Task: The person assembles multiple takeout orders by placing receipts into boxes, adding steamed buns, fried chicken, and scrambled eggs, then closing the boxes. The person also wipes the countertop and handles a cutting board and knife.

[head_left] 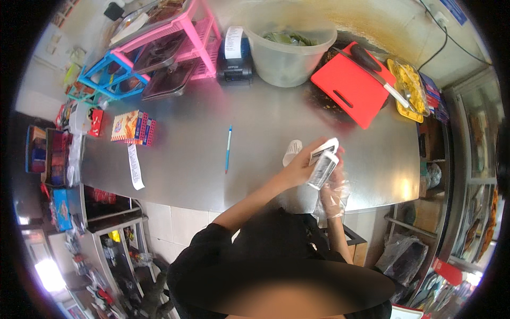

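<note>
Above the near edge of the steel counter, left hand and gloved right hand are both closed on 1 printed paper slip. Left of the grip lies a blue pen; beyond it, a red cutting board.

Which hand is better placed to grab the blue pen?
Left, probably. The left hand is bare, pinches only the paper slips and lies nearer the blue pen. The right hand, in a clear glove, sits farther from it.
</note>
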Action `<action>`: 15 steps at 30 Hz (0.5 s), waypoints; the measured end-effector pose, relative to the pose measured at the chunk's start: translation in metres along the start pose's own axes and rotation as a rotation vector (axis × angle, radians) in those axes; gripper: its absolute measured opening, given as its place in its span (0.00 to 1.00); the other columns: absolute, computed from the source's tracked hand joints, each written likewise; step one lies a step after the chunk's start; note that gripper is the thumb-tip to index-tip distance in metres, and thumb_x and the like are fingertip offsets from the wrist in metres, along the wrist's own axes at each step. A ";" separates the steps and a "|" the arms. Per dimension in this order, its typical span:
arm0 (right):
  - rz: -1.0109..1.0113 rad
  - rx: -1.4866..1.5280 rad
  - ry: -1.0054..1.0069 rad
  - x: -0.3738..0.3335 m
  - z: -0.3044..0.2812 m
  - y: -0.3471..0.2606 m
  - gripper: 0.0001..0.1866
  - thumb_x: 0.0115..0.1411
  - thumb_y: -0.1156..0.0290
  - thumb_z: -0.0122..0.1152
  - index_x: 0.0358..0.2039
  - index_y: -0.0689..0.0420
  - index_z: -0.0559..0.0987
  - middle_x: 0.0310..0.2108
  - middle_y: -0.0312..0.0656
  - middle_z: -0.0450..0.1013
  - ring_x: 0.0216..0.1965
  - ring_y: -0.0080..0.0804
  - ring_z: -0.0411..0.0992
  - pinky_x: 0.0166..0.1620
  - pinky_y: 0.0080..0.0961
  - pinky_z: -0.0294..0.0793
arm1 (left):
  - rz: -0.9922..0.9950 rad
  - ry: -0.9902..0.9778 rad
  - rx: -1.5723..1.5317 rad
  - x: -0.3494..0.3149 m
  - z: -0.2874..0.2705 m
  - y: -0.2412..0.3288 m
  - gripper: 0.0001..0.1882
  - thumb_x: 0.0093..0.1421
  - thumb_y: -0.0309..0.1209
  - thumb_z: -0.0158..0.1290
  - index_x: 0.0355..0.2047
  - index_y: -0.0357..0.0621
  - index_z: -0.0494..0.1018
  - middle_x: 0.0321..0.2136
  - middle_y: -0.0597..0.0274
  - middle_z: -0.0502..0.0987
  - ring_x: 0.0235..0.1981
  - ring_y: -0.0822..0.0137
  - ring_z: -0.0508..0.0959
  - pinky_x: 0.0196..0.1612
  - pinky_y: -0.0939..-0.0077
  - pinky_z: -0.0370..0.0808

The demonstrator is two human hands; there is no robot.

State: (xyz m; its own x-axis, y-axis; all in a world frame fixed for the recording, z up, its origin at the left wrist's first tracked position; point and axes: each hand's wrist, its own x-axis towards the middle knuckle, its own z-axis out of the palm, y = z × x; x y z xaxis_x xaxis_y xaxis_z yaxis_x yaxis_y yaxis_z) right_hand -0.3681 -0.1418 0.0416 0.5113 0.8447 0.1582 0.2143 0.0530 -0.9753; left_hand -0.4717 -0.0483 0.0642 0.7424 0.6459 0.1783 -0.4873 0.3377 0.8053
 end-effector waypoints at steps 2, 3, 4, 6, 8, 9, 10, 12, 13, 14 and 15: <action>0.153 0.179 -0.026 0.005 -0.002 -0.006 0.04 0.54 0.72 0.61 0.28 0.57 0.75 0.24 0.32 0.71 0.26 0.20 0.67 0.30 0.20 0.66 | 0.013 0.084 -0.125 0.001 0.006 -0.003 0.23 0.64 0.43 0.41 0.52 0.37 0.61 0.46 0.54 0.71 0.49 0.63 0.71 0.51 0.68 0.69; 0.264 0.292 -0.073 0.007 -0.004 -0.010 0.04 0.55 0.73 0.60 0.26 0.57 0.74 0.23 0.31 0.70 0.24 0.18 0.66 0.28 0.18 0.65 | 0.003 0.154 -0.157 0.002 0.008 -0.003 0.25 0.66 0.46 0.36 0.52 0.37 0.60 0.47 0.50 0.70 0.51 0.58 0.70 0.54 0.63 0.68; 0.292 0.192 -0.137 0.011 -0.006 -0.014 0.08 0.57 0.69 0.60 0.24 0.56 0.73 0.21 0.30 0.68 0.23 0.13 0.61 0.25 0.15 0.59 | 0.044 0.181 -0.197 0.004 0.009 -0.001 0.26 0.66 0.45 0.36 0.53 0.35 0.59 0.48 0.48 0.69 0.53 0.57 0.68 0.55 0.63 0.66; 0.320 0.082 -0.139 0.015 -0.008 -0.021 0.09 0.57 0.68 0.60 0.23 0.56 0.72 0.21 0.29 0.67 0.23 0.13 0.60 0.25 0.14 0.59 | 0.127 0.227 -0.281 0.012 0.006 0.004 0.27 0.66 0.43 0.35 0.55 0.32 0.55 0.51 0.45 0.67 0.56 0.54 0.65 0.58 0.63 0.63; 0.337 0.117 -0.134 0.017 -0.007 -0.025 0.14 0.57 0.66 0.59 0.20 0.51 0.65 0.20 0.25 0.58 0.23 0.12 0.53 0.25 0.15 0.52 | 0.119 0.279 -0.240 0.020 -0.001 0.011 0.28 0.66 0.39 0.35 0.59 0.30 0.52 0.54 0.44 0.64 0.57 0.53 0.64 0.61 0.64 0.60; 0.383 0.109 -0.048 0.018 -0.004 -0.026 0.14 0.57 0.66 0.59 0.20 0.51 0.65 0.20 0.25 0.58 0.23 0.12 0.52 0.24 0.14 0.51 | 0.088 0.337 -0.196 0.022 -0.004 0.015 0.26 0.66 0.37 0.35 0.58 0.30 0.53 0.54 0.44 0.65 0.56 0.54 0.66 0.60 0.64 0.61; 0.406 0.163 -0.012 0.018 -0.002 -0.028 0.14 0.57 0.66 0.60 0.20 0.51 0.65 0.20 0.25 0.58 0.22 0.12 0.52 0.24 0.14 0.51 | 0.056 0.384 -0.143 0.021 -0.007 0.019 0.25 0.66 0.35 0.36 0.57 0.29 0.55 0.54 0.44 0.65 0.55 0.55 0.67 0.60 0.65 0.62; 0.404 0.241 -0.012 0.017 0.004 -0.029 0.12 0.57 0.67 0.60 0.24 0.54 0.67 0.22 0.26 0.63 0.23 0.11 0.58 0.24 0.11 0.56 | 0.024 0.450 -0.050 0.019 -0.011 0.023 0.22 0.64 0.30 0.38 0.55 0.29 0.59 0.51 0.45 0.68 0.52 0.57 0.71 0.57 0.67 0.65; 0.415 0.262 -0.033 0.016 0.006 -0.030 0.11 0.57 0.67 0.60 0.26 0.55 0.67 0.23 0.28 0.66 0.24 0.13 0.60 0.25 0.12 0.59 | 0.032 0.473 -0.012 0.018 -0.013 0.025 0.20 0.63 0.28 0.39 0.53 0.29 0.62 0.50 0.46 0.70 0.50 0.59 0.73 0.55 0.68 0.68; 0.430 0.293 -0.048 0.014 0.009 -0.030 0.10 0.57 0.68 0.60 0.28 0.56 0.68 0.25 0.30 0.68 0.26 0.14 0.63 0.26 0.12 0.61 | 0.064 0.487 0.025 0.017 -0.013 0.024 0.18 0.62 0.26 0.41 0.52 0.30 0.65 0.48 0.47 0.71 0.47 0.60 0.75 0.52 0.69 0.71; 0.444 0.324 -0.066 0.012 0.011 -0.030 0.09 0.57 0.69 0.60 0.30 0.57 0.69 0.27 0.32 0.70 0.27 0.15 0.65 0.28 0.13 0.64 | 0.055 0.518 0.028 0.016 -0.015 0.024 0.16 0.61 0.24 0.42 0.48 0.30 0.68 0.44 0.49 0.74 0.43 0.63 0.76 0.47 0.72 0.73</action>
State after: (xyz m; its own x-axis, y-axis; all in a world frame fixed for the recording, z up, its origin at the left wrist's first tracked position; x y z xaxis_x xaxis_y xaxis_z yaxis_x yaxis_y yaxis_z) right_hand -0.3776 -0.1269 0.0716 0.4384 0.8544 -0.2790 -0.2825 -0.1637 -0.9452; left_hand -0.4782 -0.0201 0.0781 0.3880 0.9185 -0.0766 -0.5010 0.2799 0.8189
